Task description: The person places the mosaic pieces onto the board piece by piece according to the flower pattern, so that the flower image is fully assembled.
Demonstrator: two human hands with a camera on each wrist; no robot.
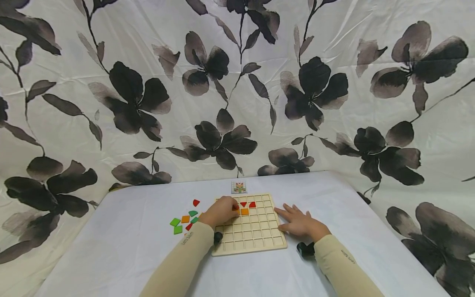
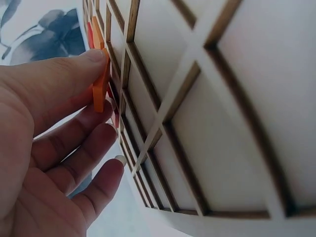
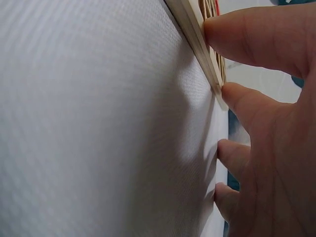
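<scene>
A wooden grid board (image 1: pixel 252 235) lies on the table. My left hand (image 1: pixel 222 212) is over its upper left part, thumb and forefinger pinching an orange tile (image 2: pixel 100 94) right at the grid; the other fingers (image 2: pixel 106 173) are spread beside it. To the right of those fingertips, another orange tile (image 1: pixel 244 211) and two red pieces, one a triangle (image 1: pixel 243 204) and one with a curved side (image 1: pixel 252 204), sit in the cells. Fingers spread, my right hand (image 1: pixel 301 224) touches the board's right edge with thumb and forefinger, its other fingertips (image 3: pixel 228 195) on the cloth.
Loose red, orange and green pieces (image 1: pixel 178 229) lie left of the board, partly behind the left sleeve. A small patterned card (image 1: pixel 238 187) lies beyond the board's far edge. White cloth covers the table (image 1: pixel 122 247); a floral curtain (image 1: pixel 259 103) hangs behind.
</scene>
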